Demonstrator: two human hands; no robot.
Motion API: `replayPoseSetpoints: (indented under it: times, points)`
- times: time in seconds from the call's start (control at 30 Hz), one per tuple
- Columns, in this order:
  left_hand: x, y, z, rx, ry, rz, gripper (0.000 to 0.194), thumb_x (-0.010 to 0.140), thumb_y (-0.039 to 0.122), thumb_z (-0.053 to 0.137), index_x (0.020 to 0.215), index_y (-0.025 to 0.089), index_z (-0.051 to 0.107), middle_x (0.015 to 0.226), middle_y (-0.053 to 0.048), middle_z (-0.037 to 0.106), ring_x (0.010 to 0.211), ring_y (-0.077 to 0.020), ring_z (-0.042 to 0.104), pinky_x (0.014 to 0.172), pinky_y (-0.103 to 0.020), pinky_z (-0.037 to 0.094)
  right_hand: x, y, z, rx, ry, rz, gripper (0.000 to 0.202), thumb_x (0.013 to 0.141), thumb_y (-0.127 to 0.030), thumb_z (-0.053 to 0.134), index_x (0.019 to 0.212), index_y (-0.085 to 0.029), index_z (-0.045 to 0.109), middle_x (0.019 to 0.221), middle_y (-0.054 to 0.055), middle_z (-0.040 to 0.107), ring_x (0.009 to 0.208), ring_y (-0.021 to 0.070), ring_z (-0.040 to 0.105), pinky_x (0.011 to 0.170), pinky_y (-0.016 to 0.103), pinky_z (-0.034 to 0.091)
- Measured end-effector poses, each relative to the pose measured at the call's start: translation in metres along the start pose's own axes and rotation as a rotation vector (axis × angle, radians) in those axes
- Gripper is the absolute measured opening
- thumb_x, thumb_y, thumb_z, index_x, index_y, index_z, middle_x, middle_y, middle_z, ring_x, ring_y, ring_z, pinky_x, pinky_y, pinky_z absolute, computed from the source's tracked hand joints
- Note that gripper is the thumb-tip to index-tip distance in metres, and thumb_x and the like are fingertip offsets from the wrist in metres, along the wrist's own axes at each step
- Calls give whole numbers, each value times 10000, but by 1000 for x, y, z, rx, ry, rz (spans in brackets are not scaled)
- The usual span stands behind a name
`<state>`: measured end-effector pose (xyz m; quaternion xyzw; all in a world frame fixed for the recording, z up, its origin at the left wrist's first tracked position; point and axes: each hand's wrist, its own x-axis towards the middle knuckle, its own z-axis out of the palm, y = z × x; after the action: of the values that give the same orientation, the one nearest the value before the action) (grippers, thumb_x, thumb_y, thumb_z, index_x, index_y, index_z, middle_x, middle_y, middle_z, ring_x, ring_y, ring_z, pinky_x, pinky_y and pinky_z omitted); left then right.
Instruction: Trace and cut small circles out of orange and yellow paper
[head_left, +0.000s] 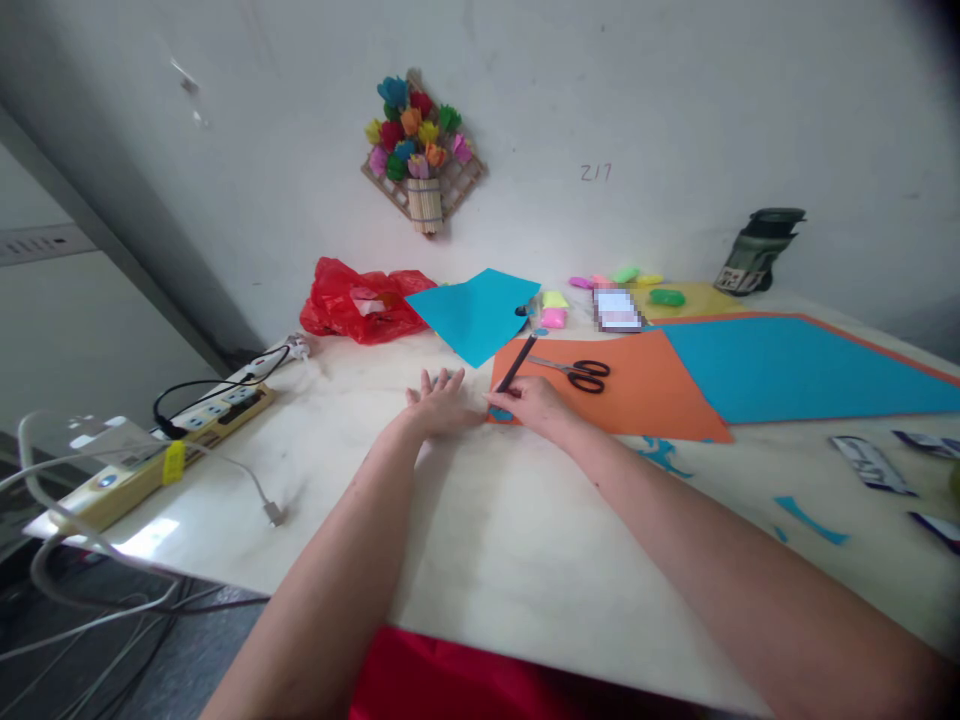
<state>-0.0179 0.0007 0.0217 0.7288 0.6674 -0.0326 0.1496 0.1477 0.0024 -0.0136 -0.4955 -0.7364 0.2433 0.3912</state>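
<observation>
My right hand (534, 402) is closed around a black pen (519, 362), which leans up and to the right. Under that hand lies the left end of an orange sheet of paper (637, 385). A small blue paper piece (501, 413) rests on the sheet's near left corner, just below the pen; the pen's tip is hidden by my fingers. My left hand (444, 405) lies flat with fingers spread on the table, its thumb side at the orange sheet's corner. Scissors with black handles (587, 375) lie on the orange sheet, beyond my right hand.
Behind my hands are a blue sheet (480, 310), a red plastic bag (352, 305), a phone (619, 310) and bright clay packs (553, 317). Larger blue paper (810, 370), blue scraps (810, 520) and a dark bottle (759, 250) are right. A power strip (161, 460) with cables lies left.
</observation>
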Motion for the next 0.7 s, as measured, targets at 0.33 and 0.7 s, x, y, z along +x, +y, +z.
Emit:
replayPoseSetpoints:
  times: [0.33,0.7]
  points:
    - [1,-1,1,-12,1,-4,1012,590,685,470,1409,266,48,1473,-37,-34,1296,-336,-161,1008,-578,14,0,-3,1,-37,5,10,260,706,-444,609,721,-205,711,702,59,694,692,189,623,599,258,436]
    - [4,-3,2,-17,0,-1,1028,578,690,478,1408,271,43,1472,-35,-34,1295,-336,-164,1005,-585,15,0,0,3,-103,19,5,286,715,-464,583,726,-203,700,679,44,685,658,166,614,557,234,405]
